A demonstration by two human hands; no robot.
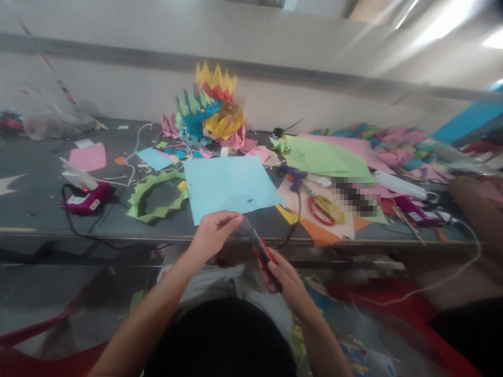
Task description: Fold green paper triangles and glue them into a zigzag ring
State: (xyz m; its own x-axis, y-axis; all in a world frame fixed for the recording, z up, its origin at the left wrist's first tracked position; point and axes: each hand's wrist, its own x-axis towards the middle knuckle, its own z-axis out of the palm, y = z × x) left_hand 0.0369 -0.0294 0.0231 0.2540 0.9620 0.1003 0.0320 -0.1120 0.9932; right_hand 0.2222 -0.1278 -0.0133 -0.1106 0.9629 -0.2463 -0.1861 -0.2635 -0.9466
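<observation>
In my right hand [283, 275] is a red and black utility knife [262, 248], gripped by its handle with the grey blade end pointing up and left. The fingers of my left hand [216, 233] are pinched together at the tip of that blade. Just beyond both hands, a light blue sheet of paper [230, 183] lies flat on the dark table [35, 183], with a small dark mark near its lower right. A green zigzag paper ring [137, 201] rests to the left of the sheet.
Folded paper crowns [216, 115] are piled at the back. Purple devices with cords sit left [88, 199] and right [416, 209]. Red-handled scissors [320, 209], a dark blue glue gun [295, 178] and green sheets [326, 157] lie right. Another person's arm [471, 209] shows at far right.
</observation>
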